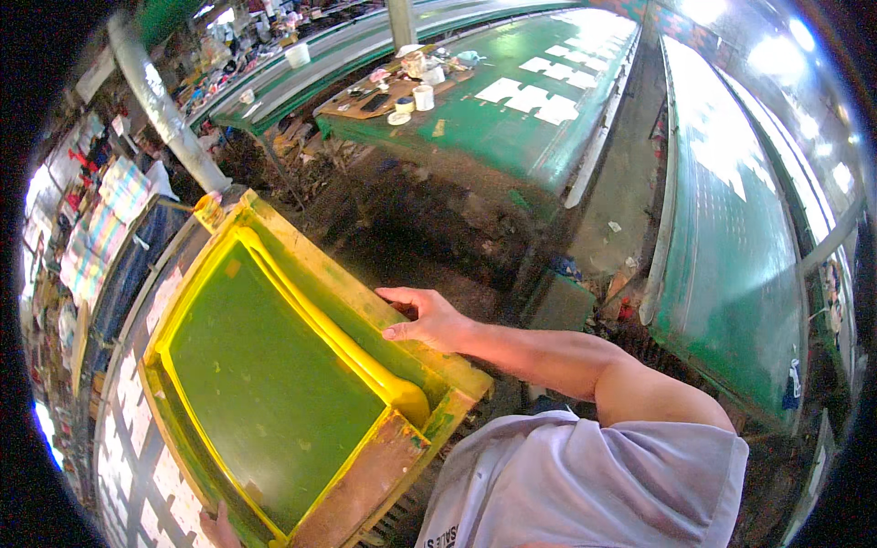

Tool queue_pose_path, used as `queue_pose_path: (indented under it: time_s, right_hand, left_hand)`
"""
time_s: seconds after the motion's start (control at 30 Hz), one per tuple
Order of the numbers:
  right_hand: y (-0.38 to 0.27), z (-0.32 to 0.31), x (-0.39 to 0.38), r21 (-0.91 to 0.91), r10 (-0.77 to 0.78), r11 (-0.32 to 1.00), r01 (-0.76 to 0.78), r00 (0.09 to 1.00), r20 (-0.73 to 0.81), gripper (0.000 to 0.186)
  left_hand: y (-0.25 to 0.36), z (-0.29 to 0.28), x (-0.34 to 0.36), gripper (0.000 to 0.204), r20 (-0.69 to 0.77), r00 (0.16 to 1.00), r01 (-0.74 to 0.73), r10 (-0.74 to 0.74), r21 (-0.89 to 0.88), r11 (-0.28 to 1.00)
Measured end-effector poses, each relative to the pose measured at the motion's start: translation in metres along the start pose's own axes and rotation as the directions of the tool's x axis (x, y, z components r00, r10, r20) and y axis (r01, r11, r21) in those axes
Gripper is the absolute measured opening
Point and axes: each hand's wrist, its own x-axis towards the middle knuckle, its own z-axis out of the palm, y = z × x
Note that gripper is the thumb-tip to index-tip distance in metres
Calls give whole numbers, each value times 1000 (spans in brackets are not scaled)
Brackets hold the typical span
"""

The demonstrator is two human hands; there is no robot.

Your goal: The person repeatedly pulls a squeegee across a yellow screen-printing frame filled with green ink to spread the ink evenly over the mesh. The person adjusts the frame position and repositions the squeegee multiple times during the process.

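A wooden-framed printing screen [265, 365] with green mesh lies tilted in front of me. Thick yellow ink [320, 333] runs along its inner right side and pools at the near right corner. My right hand [427, 318] grips the frame's right rail, thumb and fingers spread across the wood. At the near left rail, my left hand [217, 528] is only partly in view, its fingers curled against the edge. A table [110, 429] carrying white cut pieces shows below and left of the screen.
Behind the screen's far corner sits a yellow-stained container [208, 212]. Long green tables [438, 151] with white pieces stretch away ahead, and another green table [731, 274] runs along the right. A metal post [164, 110] rises at left. Tubs [423, 97] and tape sit on a board.
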Motion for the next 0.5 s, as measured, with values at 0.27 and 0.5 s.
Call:
queue_pose_path:
  time_s: [0.27,0.5]
  right_hand:
    - [38,23,-19,63,-157,985,162,985,-73,85]
    - [18,36,-12,33,-231,971,235,968,-98,89]
  left_hand:
    - [51,-19,2,85,0,999,-44,44,55,998]
    - [82,-30,33,79,5,997,-71,71,5,997]
